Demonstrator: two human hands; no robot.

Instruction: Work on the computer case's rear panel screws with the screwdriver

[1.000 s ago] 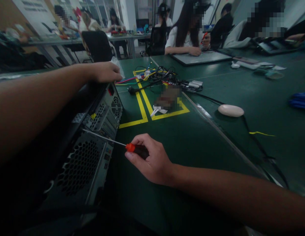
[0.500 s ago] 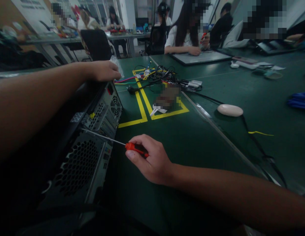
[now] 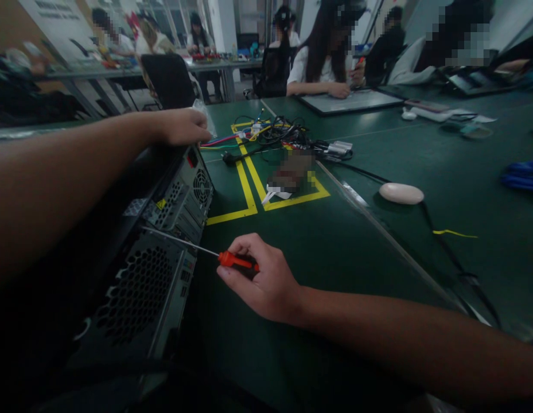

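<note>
A black computer case [image 3: 146, 292] stands at the left with its metal rear panel, fan grille and vents facing right. My left hand [image 3: 187, 126] lies over the case's far top corner, its fingers curled around the edge; the fingertips are partly hidden. In my right hand [image 3: 264, 275] is a screwdriver [image 3: 238, 261] with a red and black handle, held between thumb and fingers. Its long thin shaft points left, and the tip meets the rear panel near the case's edge. Whatever the tip touches is too dark and small to make out.
Beyond the case, tangled cables [image 3: 287, 132] and a blurred-out item [image 3: 294, 172] lie by yellow tape [image 3: 249, 195] on the green table [image 3: 347, 246]. A pale oval object [image 3: 401, 193] rests right. Across the table a person works over a flat panel [image 3: 350, 102].
My right thumb and fingers have shifted slightly on the screwdriver's handle, which looks turned a little. The tip stays at the same spot, and my left hand keeps its place.
</note>
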